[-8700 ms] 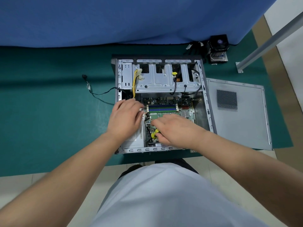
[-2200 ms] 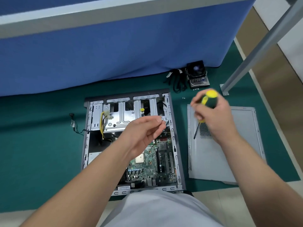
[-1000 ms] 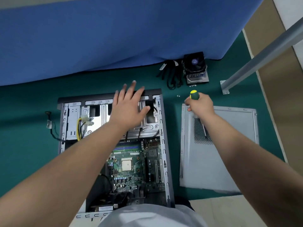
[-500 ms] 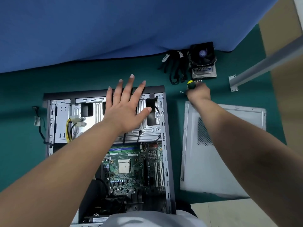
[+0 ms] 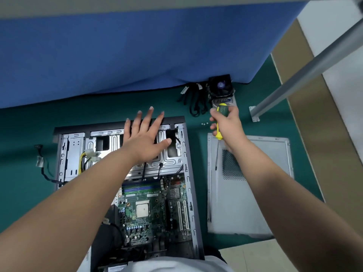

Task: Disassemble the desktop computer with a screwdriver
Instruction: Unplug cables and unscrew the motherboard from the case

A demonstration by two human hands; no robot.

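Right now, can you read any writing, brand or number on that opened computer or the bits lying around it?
None can be read.
Motherboard: white printing, too small and blurred.
Sticker on the cooler fan: blurred.
Tags on the black cables: blurred.
Screwdriver handle: a faint mark, unreadable.
Label at the computer case bottom edge: blurred.

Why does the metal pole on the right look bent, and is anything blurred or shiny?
Head view: the wide-angle lens curves the edges, so the metal pole looks slanted and stretched. Both forearms at the bottom look oversized. The side panel shows soft pale glare. The motherboard is fairly sharp, while the left hand is slightly soft.
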